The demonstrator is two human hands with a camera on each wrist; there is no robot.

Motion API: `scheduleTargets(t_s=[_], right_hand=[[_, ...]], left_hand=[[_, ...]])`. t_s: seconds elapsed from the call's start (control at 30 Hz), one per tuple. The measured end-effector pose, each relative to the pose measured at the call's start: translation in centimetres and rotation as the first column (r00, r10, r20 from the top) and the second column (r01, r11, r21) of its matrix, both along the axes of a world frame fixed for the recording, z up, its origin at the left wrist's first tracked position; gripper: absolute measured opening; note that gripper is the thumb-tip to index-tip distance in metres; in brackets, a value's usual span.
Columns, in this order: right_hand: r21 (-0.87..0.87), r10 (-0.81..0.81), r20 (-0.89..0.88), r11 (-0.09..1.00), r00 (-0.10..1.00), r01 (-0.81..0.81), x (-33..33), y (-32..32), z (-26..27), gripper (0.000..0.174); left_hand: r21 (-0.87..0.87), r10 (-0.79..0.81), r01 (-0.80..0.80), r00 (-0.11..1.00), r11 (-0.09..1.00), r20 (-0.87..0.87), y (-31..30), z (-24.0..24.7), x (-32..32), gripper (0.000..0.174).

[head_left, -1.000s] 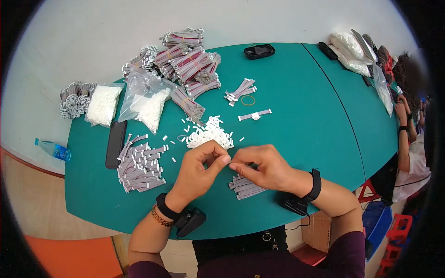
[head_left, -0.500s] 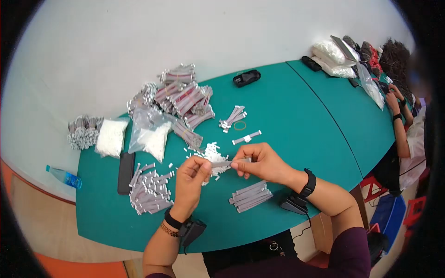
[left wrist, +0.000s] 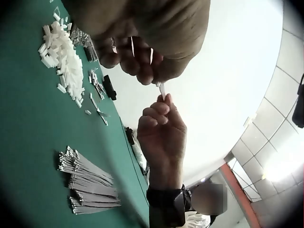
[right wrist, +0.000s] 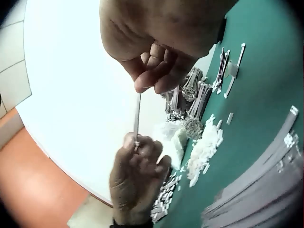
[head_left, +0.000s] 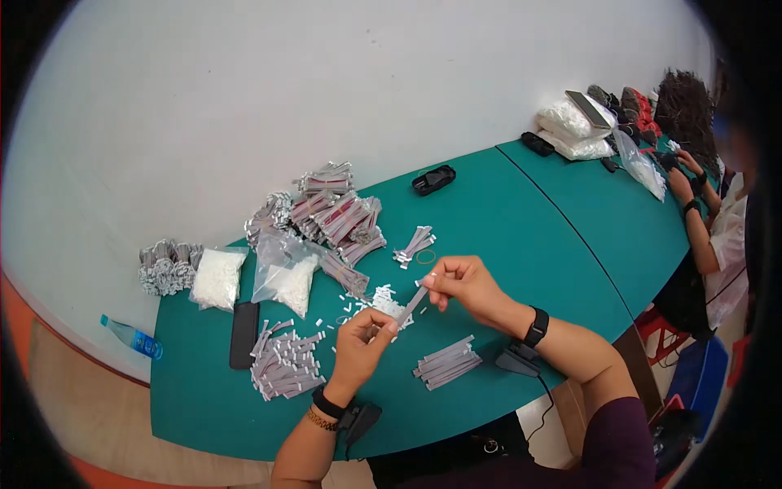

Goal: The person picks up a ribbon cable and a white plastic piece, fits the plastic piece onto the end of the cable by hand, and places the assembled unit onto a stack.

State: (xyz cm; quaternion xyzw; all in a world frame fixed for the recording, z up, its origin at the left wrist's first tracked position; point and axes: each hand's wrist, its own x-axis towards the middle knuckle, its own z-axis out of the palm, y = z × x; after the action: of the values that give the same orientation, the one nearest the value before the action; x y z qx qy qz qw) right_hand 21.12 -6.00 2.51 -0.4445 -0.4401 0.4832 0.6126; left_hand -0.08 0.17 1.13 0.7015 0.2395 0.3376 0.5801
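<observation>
A thin grey ribbon strip (head_left: pixel 412 305) (right wrist: pixel 137 115) is stretched between both hands above the green table (head_left: pixel 529 228). My left hand (head_left: pixel 368 332) (right wrist: pixel 137 147) pinches its lower end; my right hand (head_left: pixel 446 281) (left wrist: pixel 162 99) pinches its upper end, where a small white connector shows. Below the hands lie a pile of loose white connectors (head_left: pixel 383 306) (left wrist: pixel 59 45) and a stack of bare grey strips (head_left: pixel 446 363) (left wrist: pixel 88 183). To the left sits a heap of finished strips with white ends (head_left: pixel 283 364).
Bundled strips (head_left: pixel 334 213), two clear bags of white parts (head_left: pixel 285 273), a black phone (head_left: pixel 243 334), a black device (head_left: pixel 432 179), a rubber band (head_left: pixel 424 256) and a water bottle (head_left: pixel 130 337) surround the work. Another person (head_left: pixel 717 220) sits at the right.
The hands rose off the table and drew apart, stretching the strip at a slant. The head view tilted up, showing more wall.
</observation>
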Motion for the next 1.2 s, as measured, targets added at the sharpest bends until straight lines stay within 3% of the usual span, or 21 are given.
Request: scheduleTargets(t_s=[0.1,0.17,0.27,0.33,0.47,0.5,0.67,0.8,0.9,1.0,1.1,1.2], right_hand=[[-0.033,-0.043,0.090,0.998,0.995,0.046,-0.1,0.6,0.1,0.018],[-0.094,0.022,0.127,0.996,0.992,-0.010,0.0,0.4,0.2,0.016],[-0.174,0.119,0.198,0.981,0.973,-0.085,0.1,-0.7,1.1,0.014],[-0.215,0.159,0.297,0.972,0.941,-0.097,0.3,-1.6,1.6,0.012],[-0.137,0.283,0.678,0.955,0.679,-0.261,0.3,-3.1,-0.9,0.008],[-0.234,0.353,0.694,0.935,0.627,-0.268,0.0,-3.4,-0.4,0.008],[-0.184,0.359,0.784,0.913,0.506,-0.364,-0.6,-3.6,-1.5,0.009],[-0.226,0.395,0.788,0.899,0.472,-0.376,-0.7,-3.2,-1.5,0.009],[-0.204,0.386,0.799,0.895,0.461,-0.396,-0.5,-3.1,-1.5,0.009],[-0.164,0.346,0.802,0.911,0.486,-0.378,-0.4,-3.0,-1.4,0.007],[-0.174,0.390,0.738,0.898,0.550,-0.404,-0.3,-2.6,-1.0,0.006],[-0.271,0.431,0.744,0.893,0.510,-0.360,-0.4,-2.4,0.4,0.007]], left_hand=[[0.055,0.006,-0.006,1.000,0.998,-0.009,0.0,0.7,-0.1,0.009],[0.085,0.050,-0.048,0.999,0.995,-0.020,0.5,0.5,-0.5,0.009],[-0.004,-0.012,0.012,0.983,1.000,-0.183,1.3,2.6,-2.0,0.010],[0.065,0.018,-0.001,0.967,0.998,-0.255,1.5,4.8,-3.3,0.010],[0.183,0.163,-0.103,0.920,0.978,-0.356,1.6,6.2,-8.7,0.007],[0.141,0.189,-0.145,0.903,0.979,-0.385,1.8,6.1,-10.2,0.007],[-0.037,0.252,-0.307,0.841,0.951,-0.478,2.9,5.2,-17.6,0.008],[0.021,0.337,-0.386,0.778,0.922,-0.530,4.2,3.2,-21.1,0.004],[0.069,0.381,-0.422,0.723,0.904,-0.577,4.5,2.6,-21.1,0.004],[0.261,0.530,-0.461,0.745,0.848,-0.405,5.1,1.6,-20.1,0.004],[0.333,0.505,-0.393,0.770,0.857,-0.390,3.6,3.3,-14.8,0.005],[0.226,0.255,-0.178,0.890,0.958,-0.377,1.7,2.1,-8.9,0.008]])
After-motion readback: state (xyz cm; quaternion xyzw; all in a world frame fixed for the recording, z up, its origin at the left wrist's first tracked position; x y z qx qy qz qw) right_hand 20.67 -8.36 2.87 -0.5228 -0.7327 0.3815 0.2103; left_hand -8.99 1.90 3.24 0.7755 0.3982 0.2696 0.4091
